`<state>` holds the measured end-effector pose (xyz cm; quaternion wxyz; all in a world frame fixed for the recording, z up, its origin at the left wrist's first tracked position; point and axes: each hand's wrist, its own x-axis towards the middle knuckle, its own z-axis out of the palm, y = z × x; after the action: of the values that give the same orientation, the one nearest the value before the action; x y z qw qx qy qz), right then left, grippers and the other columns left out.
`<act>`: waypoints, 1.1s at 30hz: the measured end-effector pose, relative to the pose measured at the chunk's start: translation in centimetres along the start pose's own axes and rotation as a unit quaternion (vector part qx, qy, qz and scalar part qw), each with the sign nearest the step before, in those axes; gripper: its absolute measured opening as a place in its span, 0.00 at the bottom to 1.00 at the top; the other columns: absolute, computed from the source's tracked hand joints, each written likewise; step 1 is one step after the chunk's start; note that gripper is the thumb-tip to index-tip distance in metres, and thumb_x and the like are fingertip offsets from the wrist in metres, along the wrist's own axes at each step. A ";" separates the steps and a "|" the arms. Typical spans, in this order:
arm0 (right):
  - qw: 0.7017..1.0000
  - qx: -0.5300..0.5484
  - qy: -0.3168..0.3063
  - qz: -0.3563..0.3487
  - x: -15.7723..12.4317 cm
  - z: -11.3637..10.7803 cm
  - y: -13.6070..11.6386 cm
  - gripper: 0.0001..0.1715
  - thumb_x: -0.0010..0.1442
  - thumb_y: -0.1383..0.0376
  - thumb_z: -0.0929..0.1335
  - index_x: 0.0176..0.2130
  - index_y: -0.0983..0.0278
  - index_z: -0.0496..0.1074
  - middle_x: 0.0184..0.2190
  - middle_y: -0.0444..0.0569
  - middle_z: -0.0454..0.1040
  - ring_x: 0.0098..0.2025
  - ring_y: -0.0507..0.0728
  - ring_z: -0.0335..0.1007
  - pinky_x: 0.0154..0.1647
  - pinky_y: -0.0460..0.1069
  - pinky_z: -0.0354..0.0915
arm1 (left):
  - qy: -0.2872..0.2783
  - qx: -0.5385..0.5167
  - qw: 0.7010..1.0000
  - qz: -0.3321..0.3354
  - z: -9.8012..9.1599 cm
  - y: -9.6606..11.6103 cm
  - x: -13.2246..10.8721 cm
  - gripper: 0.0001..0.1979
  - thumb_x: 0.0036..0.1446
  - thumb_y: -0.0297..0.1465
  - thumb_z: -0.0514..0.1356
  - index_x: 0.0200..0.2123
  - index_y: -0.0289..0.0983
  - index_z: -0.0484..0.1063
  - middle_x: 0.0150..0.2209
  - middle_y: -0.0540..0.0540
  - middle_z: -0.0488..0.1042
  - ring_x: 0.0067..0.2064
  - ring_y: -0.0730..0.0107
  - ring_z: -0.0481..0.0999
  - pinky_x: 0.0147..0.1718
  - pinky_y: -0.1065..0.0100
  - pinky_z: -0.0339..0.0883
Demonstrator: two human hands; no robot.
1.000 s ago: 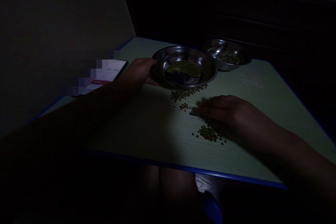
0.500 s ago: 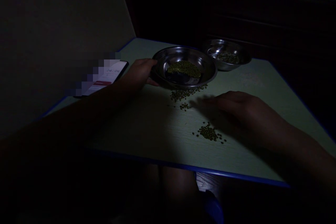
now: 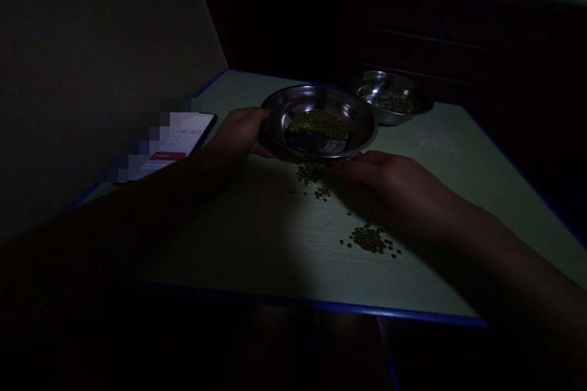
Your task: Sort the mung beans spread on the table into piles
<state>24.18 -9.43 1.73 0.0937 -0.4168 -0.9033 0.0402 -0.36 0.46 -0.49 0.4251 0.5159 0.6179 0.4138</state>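
Note:
My left hand (image 3: pixel 241 131) grips the left rim of a shiny metal bowl (image 3: pixel 367 139), thumb on top and fingers underneath. Inside the bowl lies a heap of small green mung beans (image 3: pixel 318 124). Just in front of its near rim, my right hand (image 3: pixel 385 180) reaches in from the right, fingers drawn together at a loose patch of mung beans (image 3: pixel 309 172). Shadow hides whether anything is between its fingertips. Nearer to me, below the right hand, sits a second small pile of mung beans (image 3: pixel 369 239) on the table.
The pale table (image 3: pixel 247 238) has a blue edge. Behind the first bowl, to the right, stands another metal bowl (image 3: pixel 395 117) with some beans in it. A phone (image 3: pixel 177 142) with a lit screen lies at the left edge beside the wall (image 3: pixel 105 30). The room is dark.
My right hand has moved left and slightly forward, up to the beans by the bowl's near rim. My left hand keeps its hold on the bowl. The view has shifted slightly.

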 end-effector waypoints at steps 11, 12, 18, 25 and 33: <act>0.998 -0.031 0.013 -0.059 -1.1 0.7 -0.6 0.28 0.70 0.78 0.68 0.64 0.63 0.79 0.55 0.57 0.85 0.52 0.65 0.84 0.52 0.56 0.78 | 0.010 -0.013 1.000 0.008 0.2 -0.2 0.2 0.15 0.71 0.27 0.54 0.43 0.31 0.82 0.40 0.39 0.84 0.35 0.65 0.82 0.28 0.73 0.76; 0.997 -0.025 0.015 -0.065 -1.1 0.7 -0.6 0.28 0.70 0.78 0.68 0.65 0.62 0.79 0.55 0.57 0.85 0.53 0.64 0.84 0.52 0.56 0.78 | 0.008 -0.014 1.000 0.009 0.2 -0.2 0.3 0.15 0.71 0.27 0.54 0.43 0.32 0.82 0.40 0.39 0.84 0.34 0.65 0.82 0.28 0.73 0.76; 0.996 0.008 0.016 -0.084 -1.7 0.6 -0.7 0.27 0.71 0.78 0.66 0.64 0.64 0.79 0.54 0.56 0.86 0.52 0.64 0.84 0.53 0.55 0.77 | 0.007 -0.007 1.000 0.015 0.2 -0.1 -0.1 0.14 0.71 0.28 0.55 0.41 0.33 0.81 0.44 0.38 0.85 0.38 0.63 0.84 0.27 0.73 0.76; 0.995 0.003 0.059 -0.086 -2.3 0.0 -0.4 0.25 0.71 0.78 0.65 0.61 0.66 0.81 0.51 0.56 0.86 0.50 0.63 0.83 0.49 0.54 0.76 | 0.006 -0.013 1.000 0.018 0.1 -0.2 0.0 0.13 0.71 0.29 0.55 0.41 0.33 0.81 0.46 0.37 0.85 0.39 0.63 0.85 0.27 0.75 0.76; 0.995 0.011 0.047 -0.086 -2.6 -0.7 -0.2 0.24 0.67 0.79 0.67 0.56 0.69 0.83 0.44 0.56 0.86 0.44 0.62 0.82 0.45 0.55 0.74 | -0.017 0.002 0.999 0.028 0.1 -0.2 0.3 0.15 0.73 0.27 0.54 0.45 0.31 0.81 0.47 0.38 0.84 0.37 0.66 0.84 0.29 0.73 0.79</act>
<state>25.83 -11.57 2.09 0.1435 -0.3381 -0.9298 0.0227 -0.39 0.73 -0.72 0.4230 0.5404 0.5969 0.4156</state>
